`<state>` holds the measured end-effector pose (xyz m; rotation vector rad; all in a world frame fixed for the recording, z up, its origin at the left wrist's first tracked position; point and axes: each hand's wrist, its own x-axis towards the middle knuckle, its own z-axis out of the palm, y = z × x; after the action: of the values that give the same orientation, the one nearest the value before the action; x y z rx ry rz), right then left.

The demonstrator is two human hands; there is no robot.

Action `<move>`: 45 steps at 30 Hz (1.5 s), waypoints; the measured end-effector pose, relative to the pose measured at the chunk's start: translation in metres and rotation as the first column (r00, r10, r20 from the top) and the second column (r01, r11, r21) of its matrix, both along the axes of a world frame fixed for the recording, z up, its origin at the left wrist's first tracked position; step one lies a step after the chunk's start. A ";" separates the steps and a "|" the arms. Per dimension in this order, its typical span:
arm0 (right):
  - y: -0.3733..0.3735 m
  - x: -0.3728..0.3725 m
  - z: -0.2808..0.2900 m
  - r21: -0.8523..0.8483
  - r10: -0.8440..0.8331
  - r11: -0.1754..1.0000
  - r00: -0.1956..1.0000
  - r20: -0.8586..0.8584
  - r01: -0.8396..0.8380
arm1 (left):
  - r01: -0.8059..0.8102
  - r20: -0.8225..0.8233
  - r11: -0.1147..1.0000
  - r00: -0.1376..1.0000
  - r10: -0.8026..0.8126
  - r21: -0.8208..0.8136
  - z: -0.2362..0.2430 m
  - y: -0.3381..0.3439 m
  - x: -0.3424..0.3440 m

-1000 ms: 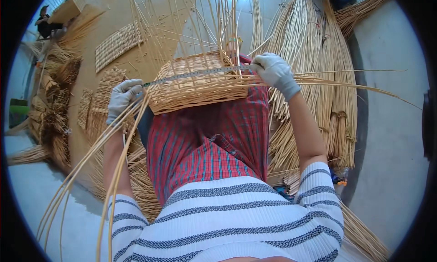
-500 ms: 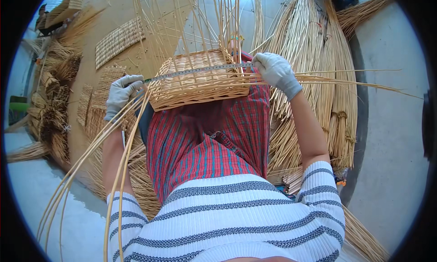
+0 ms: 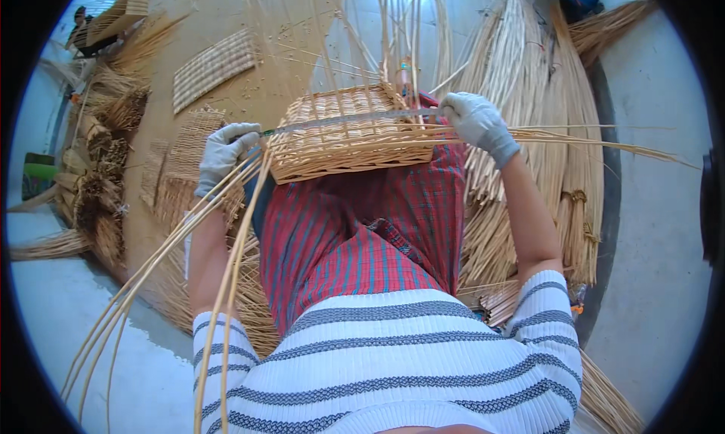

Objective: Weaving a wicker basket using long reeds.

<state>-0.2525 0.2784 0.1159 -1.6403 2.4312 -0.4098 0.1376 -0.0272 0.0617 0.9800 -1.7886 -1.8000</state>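
A half-woven wicker basket [image 3: 340, 143] rests across my lap, on the red plaid cloth [image 3: 362, 260]. Long loose canes rise from its far side and others stick out left and right. A metal ruler [image 3: 347, 120], thin and straight, spans the basket's width. My left hand [image 3: 228, 156], in a pale glove, is closed on the ruler's left end beside the basket's corner. At the right end my gloved right hand [image 3: 474, 123] pinches the ruler. Several bent canes [image 3: 162, 257] pass by my left hand toward the lower left.
Woven mats [image 3: 214, 70] lie on brown board at the far left. Bundles of cane [image 3: 113, 147] line the left side. A large spread of pale canes [image 3: 521, 79] covers the floor to the right, with a darker bundle [image 3: 612, 26] behind it.
Hands, basket and ruler have all shifted a little rightward in the picture, along with the surroundings. Both hands keep their hold on the ruler.
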 end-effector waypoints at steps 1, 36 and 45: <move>0.001 0.005 0.010 -0.160 0.054 0.985 0.995 -0.082 -0.067 | 0.055 0.079 0.970 0.996 -0.037 -0.239 -0.002 -0.003 0.001; -0.016 0.142 -0.101 0.303 -0.260 0.782 -0.158 0.953 0.545 | 0.055 0.006 0.987 0.998 -0.057 0.150 -0.014 -0.010 -0.044; -0.017 0.134 -0.105 0.368 0.071 0.796 -0.678 0.732 0.481 | -0.191 -0.008 0.783 0.973 0.232 -0.592 -0.038 0.171 0.001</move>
<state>-0.1188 0.2611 0.0105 0.2974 0.8147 -1.5782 0.1385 0.1435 0.0235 0.9315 -1.9987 -0.9713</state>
